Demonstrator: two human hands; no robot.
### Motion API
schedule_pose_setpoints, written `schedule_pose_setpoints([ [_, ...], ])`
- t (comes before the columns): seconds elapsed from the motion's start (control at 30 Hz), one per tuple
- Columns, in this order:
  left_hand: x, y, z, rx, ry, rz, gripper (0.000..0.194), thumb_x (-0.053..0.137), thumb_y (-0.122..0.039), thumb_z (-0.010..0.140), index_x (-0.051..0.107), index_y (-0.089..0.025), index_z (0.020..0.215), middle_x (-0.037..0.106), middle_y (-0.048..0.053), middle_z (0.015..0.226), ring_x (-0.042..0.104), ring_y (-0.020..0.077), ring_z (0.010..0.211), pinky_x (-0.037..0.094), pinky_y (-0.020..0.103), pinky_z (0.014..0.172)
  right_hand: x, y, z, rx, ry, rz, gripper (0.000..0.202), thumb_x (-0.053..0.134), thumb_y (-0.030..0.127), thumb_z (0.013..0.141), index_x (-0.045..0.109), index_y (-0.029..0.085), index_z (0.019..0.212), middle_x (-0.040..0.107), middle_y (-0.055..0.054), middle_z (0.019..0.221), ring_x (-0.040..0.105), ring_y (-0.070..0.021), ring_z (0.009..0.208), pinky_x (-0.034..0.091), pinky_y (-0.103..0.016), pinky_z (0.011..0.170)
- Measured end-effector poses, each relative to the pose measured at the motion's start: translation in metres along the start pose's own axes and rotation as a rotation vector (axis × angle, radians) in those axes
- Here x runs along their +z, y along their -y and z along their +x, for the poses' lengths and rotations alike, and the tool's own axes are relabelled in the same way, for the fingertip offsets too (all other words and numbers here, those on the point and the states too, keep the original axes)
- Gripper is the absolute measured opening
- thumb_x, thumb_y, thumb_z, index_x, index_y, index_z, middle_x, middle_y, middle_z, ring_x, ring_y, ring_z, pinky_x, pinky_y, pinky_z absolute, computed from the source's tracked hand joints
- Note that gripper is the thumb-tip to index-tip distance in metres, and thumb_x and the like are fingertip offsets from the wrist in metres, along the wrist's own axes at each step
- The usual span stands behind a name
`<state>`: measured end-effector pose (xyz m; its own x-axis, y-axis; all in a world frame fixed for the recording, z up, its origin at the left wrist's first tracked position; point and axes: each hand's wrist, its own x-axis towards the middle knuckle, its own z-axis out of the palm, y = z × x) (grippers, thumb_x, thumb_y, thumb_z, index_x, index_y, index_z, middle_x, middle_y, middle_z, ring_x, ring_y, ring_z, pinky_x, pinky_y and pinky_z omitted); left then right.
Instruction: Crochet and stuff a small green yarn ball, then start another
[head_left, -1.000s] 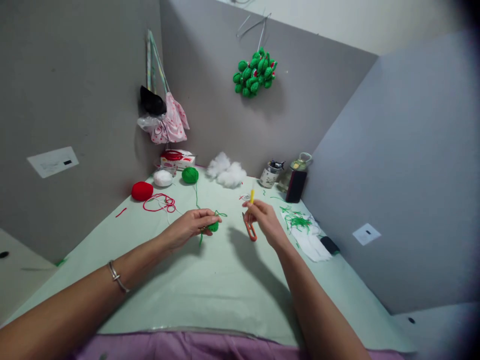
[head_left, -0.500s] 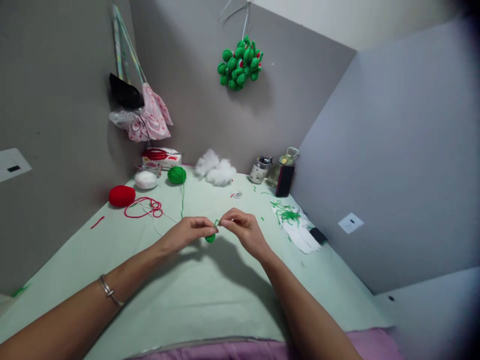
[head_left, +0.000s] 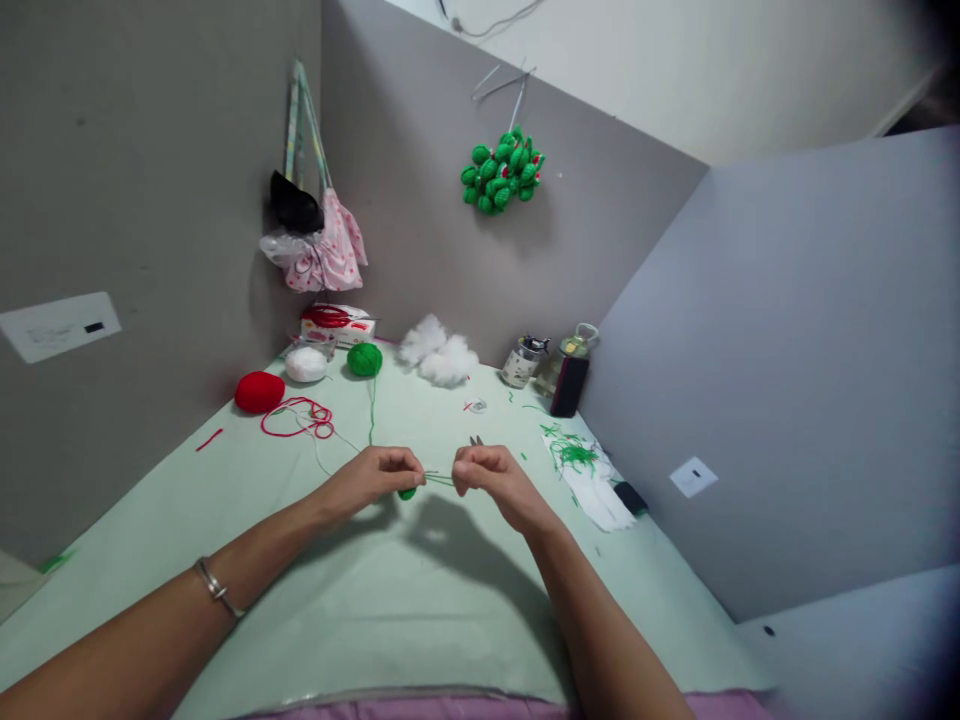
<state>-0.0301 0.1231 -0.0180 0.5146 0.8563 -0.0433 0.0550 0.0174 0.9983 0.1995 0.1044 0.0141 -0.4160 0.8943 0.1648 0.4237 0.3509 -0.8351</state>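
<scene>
Green strands [head_left: 439,479], stretched straight!
Left hand [head_left: 375,476] clamps a green piece [head_left: 407,494] in its fingers, likely as anchor; right hand [head_left: 496,485] pinches the strands, fingers together, presumably for tension.

Arms [head_left: 180,622] slanted in from the bottom; left hand [head_left: 381,476] and right hand [head_left: 495,482] pinched, slightly apart, just below frame centre.

We see a pale green, smooth-topped table [head_left: 375,620] with a round red yarn ball [head_left: 259,392] by its left edge. Near its far edge we find a round green yarn ball [head_left: 364,360] and fluffy white stuffing [head_left: 442,355], and beside its right edge a thin white sheet [head_left: 604,503].
</scene>
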Motion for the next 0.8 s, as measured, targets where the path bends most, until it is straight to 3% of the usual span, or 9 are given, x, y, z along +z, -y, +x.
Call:
schedule_pose_setpoints([
  [0.1, -0.003, 0.002, 0.002, -0.026, 0.030, 0.019, 0.030, 0.078, -0.046, 0.078, 0.070, -0.017, 0.079, 0.062, 0.000, 0.072, 0.050, 0.0166, 0.069, 0.032, 0.029, 0.067, 0.002, 0.004, -0.003, 0.025, 0.035, -0.287, 0.028, 0.060, 0.038, 0.096, 0.076, 0.020, 0.081, 0.071, -0.002, 0.075, 0.062, -0.0158, 0.073, 0.046, -0.028, 0.072],
  [0.17, -0.004, 0.004, 0.004, -0.049, 0.043, 0.029, 0.031, 0.077, -0.046, 0.079, 0.069, -0.017, 0.083, 0.060, -0.001, 0.071, 0.047, 0.0155, 0.067, 0.028, 0.029, 0.065, 0.008, 0.002, -0.002, 0.065, -0.017, -0.517, 0.021, 0.058, 0.025, 0.096, 0.079, 0.021, 0.097, 0.075, -0.006, 0.083, 0.065, -0.0197, 0.083, 0.046, -0.032, 0.080],
  [0.33, 0.002, 0.013, 0.010, -0.092, 0.072, 0.016, 0.033, 0.079, -0.046, 0.077, 0.066, -0.017, 0.086, 0.059, -0.003, 0.069, 0.049, 0.0156, 0.067, 0.030, 0.029, 0.067, 0.021, -0.008, 0.006, 0.128, -0.153, -0.798, 0.025, 0.055, 0.017, 0.099, 0.071, 0.017, 0.119, 0.076, -0.014, 0.090, 0.069, -0.0270, 0.095, 0.046, -0.039, 0.092],
  [0.43, 0.012, 0.017, 0.011, -0.105, 0.089, -0.009, 0.033, 0.081, -0.045, 0.074, 0.066, -0.017, 0.083, 0.062, -0.001, 0.071, 0.050, 0.0154, 0.067, 0.032, 0.028, 0.067, 0.022, -0.013, 0.010, 0.151, -0.261, -0.856, 0.048, 0.066, 0.022, 0.096, 0.054, 0.014, 0.142, 0.076, -0.015, 0.099, 0.069, -0.0279, 0.099, 0.047, -0.042, 0.095],
  [0.5, 0.019, 0.016, 0.011, -0.102, 0.088, -0.030, 0.033, 0.081, -0.045, 0.072, 0.066, -0.017, 0.081, 0.061, -0.001, 0.069, 0.049, 0.0152, 0.066, 0.032, 0.028, 0.065, 0.019, -0.016, 0.010, 0.171, -0.358, -0.680, 0.063, 0.075, 0.028, 0.091, 0.048, 0.015, 0.146, 0.077, -0.012, 0.099, 0.068, -0.0238, 0.086, 0.050, -0.039, 0.086],
  [0.6, 0.023, 0.013, 0.010, -0.073, 0.025, -0.062, 0.033, 0.078, -0.047, 0.074, 0.068, -0.017, 0.082, 0.064, 0.001, 0.076, 0.054, 0.0170, 0.073, 0.038, 0.029, 0.071, 0.012, -0.016, 0.007, 0.097, -0.428, -0.036, 0.066, 0.078, 0.036, 0.085, 0.051, 0.021, 0.143, 0.077, -0.005, 0.095, 0.060, -0.0155, 0.067, 0.051, -0.031, 0.068],
  [0.67, 0.021, 0.010, 0.009, -0.049, -0.066, -0.070, 0.031, 0.075, -0.048, 0.078, 0.069, -0.018, 0.084, 0.064, 0.001, 0.079, 0.056, 0.0177, 0.078, 0.041, 0.029, 0.076, 0.006, -0.012, 0.004, 0.001, -0.423, 0.324, 0.055, 0.077, 0.037, 0.084, 0.060, 0.024, 0.135, 0.077, -0.004, 0.097, 0.061, -0.0151, 0.072, 0.052, -0.031, 0.070],
  [0.73, 0.017, 0.010, 0.009, -0.031, -0.186, -0.075, 0.030, 0.071, -0.049, 0.082, 0.069, -0.020, 0.088, 0.066, 0.002, 0.086, 0.058, 0.0186, 0.085, 0.043, 0.030, 0.081, 0.002, -0.007, 0.001, -0.010, -0.481, 0.459, 0.028, 0.077, 0.035, 0.084, 0.073, 0.023, 0.110, 0.077, -0.005, 0.096, 0.063, -0.0155, 0.076, 0.052, -0.031, 0.075],
  [0.8, 0.013, 0.013, 0.009, -0.025, -0.299, -0.078, 0.029, 0.068, -0.050, 0.085, 0.069, -0.022, 0.093, 0.069, 0.003, 0.095, 0.060, 0.0201, 0.092, 0.044, 0.031, 0.087, 0.000, -0.004, 0.001, 0.048, -0.573, 0.556, 0.020, 0.075, 0.038, 0.086, 0.075, 0.021, 0.098, 0.076, -0.005, 0.091, 0.059, -0.0136, 0.069, 0.050, -0.030, 0.069],
])
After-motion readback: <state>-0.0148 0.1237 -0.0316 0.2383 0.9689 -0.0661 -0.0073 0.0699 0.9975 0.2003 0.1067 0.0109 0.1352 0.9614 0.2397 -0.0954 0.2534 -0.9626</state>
